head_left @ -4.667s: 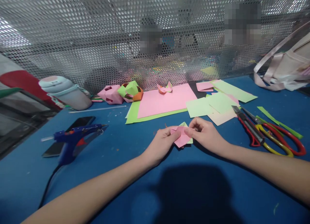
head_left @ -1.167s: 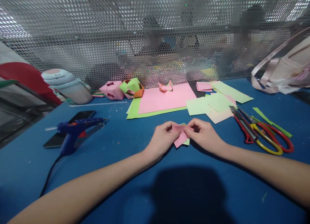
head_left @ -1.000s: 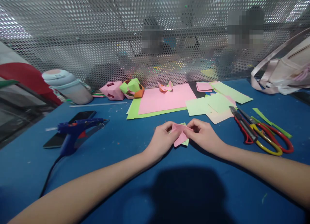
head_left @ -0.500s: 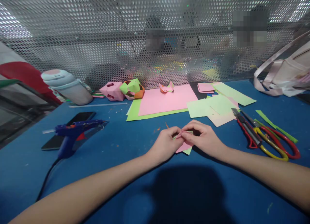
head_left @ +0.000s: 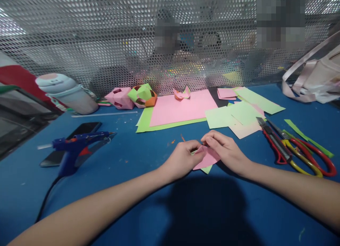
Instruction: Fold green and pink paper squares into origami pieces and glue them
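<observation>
A small folded paper (head_left: 208, 158), pink on top with pale green showing below, is between my hands just above the blue table. My left hand (head_left: 184, 155) pinches its left side, the thumb lying over the pink face. At the upper right edge, my right hand (head_left: 224, 150) has its thumb and fingers closed together against the paper. Its fingertips partly hide the far edge. Beyond the hands, a small pink and orange folded piece (head_left: 182, 94) rests on a large pink sheet (head_left: 183, 109).
Left: blue glue gun (head_left: 71, 150) over a dark phone (head_left: 86, 128), and a bottle (head_left: 67, 95). Pink (head_left: 120, 98) and green-orange paper shapes (head_left: 143, 96) stand by the perforated metal screen (head_left: 106, 44). Right: pale green sheets (head_left: 239, 113), box cutter (head_left: 275, 141), scissors (head_left: 305, 150), bag (head_left: 321, 72).
The folded paper has turned and flattened, showing a wider pink face. My right thumb and fingers have shifted up to its far edge. My left hand has kept its pinch.
</observation>
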Demonstrator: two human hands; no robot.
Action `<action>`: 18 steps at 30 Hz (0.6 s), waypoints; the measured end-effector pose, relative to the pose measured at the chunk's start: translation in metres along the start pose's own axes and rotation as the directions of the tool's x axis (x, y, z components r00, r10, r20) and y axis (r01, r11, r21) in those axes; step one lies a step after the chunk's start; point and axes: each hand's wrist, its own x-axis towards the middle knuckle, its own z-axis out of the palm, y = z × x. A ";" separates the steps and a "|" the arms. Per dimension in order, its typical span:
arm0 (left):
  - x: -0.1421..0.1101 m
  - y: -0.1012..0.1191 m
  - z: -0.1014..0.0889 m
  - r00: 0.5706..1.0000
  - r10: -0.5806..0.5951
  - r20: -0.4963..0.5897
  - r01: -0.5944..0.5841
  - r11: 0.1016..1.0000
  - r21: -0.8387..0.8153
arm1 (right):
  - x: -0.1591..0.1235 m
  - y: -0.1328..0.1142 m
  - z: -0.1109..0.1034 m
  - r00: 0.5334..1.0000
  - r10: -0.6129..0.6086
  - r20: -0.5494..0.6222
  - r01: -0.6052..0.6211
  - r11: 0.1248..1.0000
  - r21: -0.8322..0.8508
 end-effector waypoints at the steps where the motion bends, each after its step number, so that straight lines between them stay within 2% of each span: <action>1: 0.000 0.000 -0.001 1.000 -0.017 -0.019 0.017 1.000 -0.014 | 0.000 0.001 0.000 1.000 0.020 -0.008 -0.020 1.000 -0.002; 6: 0.000 0.000 -0.003 0.981 -0.082 -0.176 0.066 0.993 -0.094 | 0.000 0.004 0.000 0.997 0.078 -0.007 -0.079 0.994 -0.075; 14: 0.003 -0.004 0.001 0.982 -0.033 -0.186 -0.014 0.969 -0.246 | -0.006 0.004 -0.004 0.992 0.082 -0.095 -0.103 0.964 -0.246; 18: 0.003 0.004 -0.012 0.965 0.001 -0.260 -0.088 0.942 -0.324 | -0.003 0.003 -0.015 0.989 0.032 -0.145 -0.069 0.963 -0.259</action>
